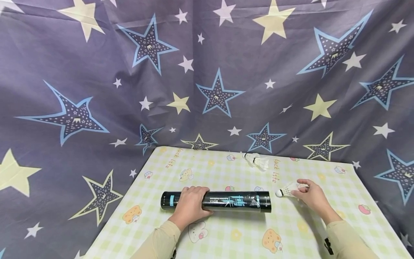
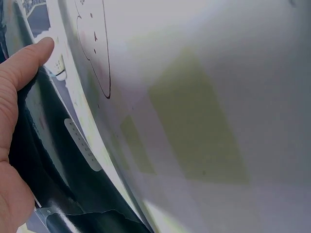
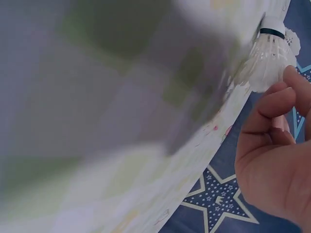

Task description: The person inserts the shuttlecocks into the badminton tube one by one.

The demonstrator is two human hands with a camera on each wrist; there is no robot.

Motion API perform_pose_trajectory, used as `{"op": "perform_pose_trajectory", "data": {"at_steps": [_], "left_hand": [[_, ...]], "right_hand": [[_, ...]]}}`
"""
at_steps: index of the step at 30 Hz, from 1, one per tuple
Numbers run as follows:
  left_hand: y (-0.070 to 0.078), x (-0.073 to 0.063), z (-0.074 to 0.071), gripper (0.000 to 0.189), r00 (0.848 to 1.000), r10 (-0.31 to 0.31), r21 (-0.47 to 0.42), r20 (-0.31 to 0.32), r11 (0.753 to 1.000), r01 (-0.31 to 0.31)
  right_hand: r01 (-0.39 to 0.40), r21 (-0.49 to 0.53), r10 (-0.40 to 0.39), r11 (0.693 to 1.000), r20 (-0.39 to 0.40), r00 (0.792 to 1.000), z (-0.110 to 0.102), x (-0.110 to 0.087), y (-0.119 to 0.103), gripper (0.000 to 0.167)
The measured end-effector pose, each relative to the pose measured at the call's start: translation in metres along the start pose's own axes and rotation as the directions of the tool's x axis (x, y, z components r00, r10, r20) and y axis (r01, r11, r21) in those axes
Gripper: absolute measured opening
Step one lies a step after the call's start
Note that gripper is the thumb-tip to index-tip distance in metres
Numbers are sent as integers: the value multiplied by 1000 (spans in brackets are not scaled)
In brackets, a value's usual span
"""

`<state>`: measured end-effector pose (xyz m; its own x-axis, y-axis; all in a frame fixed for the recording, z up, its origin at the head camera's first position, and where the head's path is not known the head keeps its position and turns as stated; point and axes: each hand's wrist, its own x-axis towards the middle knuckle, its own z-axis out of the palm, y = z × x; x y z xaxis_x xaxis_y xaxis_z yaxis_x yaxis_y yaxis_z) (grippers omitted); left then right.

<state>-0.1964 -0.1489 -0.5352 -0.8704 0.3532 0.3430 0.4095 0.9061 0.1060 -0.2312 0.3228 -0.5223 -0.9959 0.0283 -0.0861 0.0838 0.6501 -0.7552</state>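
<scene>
A black shuttlecock tube (image 1: 233, 201) with blue and white print lies sideways on the table. My left hand (image 1: 191, 203) grips it left of its middle, fingers over the top and thumb along the near side. In the left wrist view the dark tube (image 2: 63, 141) runs beneath the left hand (image 2: 14, 111). Off the tube's right end, my right hand (image 1: 312, 199) pinches the feather skirt of a white shuttlecock (image 1: 286, 190), whose cork end points left toward the tube. The right wrist view has this shuttlecock (image 3: 269, 53) just beyond the fingertips of the right hand (image 3: 277, 150).
More white shuttlecocks (image 1: 257, 160) lie together near the table's back edge. A pale green checked cloth with cartoon prints covers the table (image 1: 236, 230). Behind it hangs a dark curtain with stars (image 1: 174, 129), close to the table's back edge.
</scene>
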Motion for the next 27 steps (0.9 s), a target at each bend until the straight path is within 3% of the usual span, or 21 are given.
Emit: {"op": "perform_pose_trajectory", "data": {"at_steps": [6,10,14,17,20,23,27], "left_hand": [[1,0,-1,82,1000,0,5,0,1000,0],[1,-1,-1,83,1000,-5,1,2,1000,5],[2,-1,-1,82,1000,-6,-6,-4,1000,6],[2,0,-2,81,1000,-7,-16,-8,1000,7],[2,0,-2,81,1000,-10,-18,-10,1000,9],[1,0,-1,81,1000,-11,-16,-11,1000,11],[0,-1,-1,81,1000,-13,-15,-9,1000,13]], "right_hand": [[-19,-102,14,995,-45,999,-1,-8,6,48],[-117,58,114,992,39,993,2,-11,3,47],[-185,260,154,948,133,979,3,-17,0,50],[-190,371,125,909,193,973,-2,-23,-3,49],[-197,460,87,866,250,964,-9,-29,-6,34],[-194,499,37,844,306,951,-12,-34,-9,21],[-190,526,-1,829,342,940,-10,-41,-16,17]]}}
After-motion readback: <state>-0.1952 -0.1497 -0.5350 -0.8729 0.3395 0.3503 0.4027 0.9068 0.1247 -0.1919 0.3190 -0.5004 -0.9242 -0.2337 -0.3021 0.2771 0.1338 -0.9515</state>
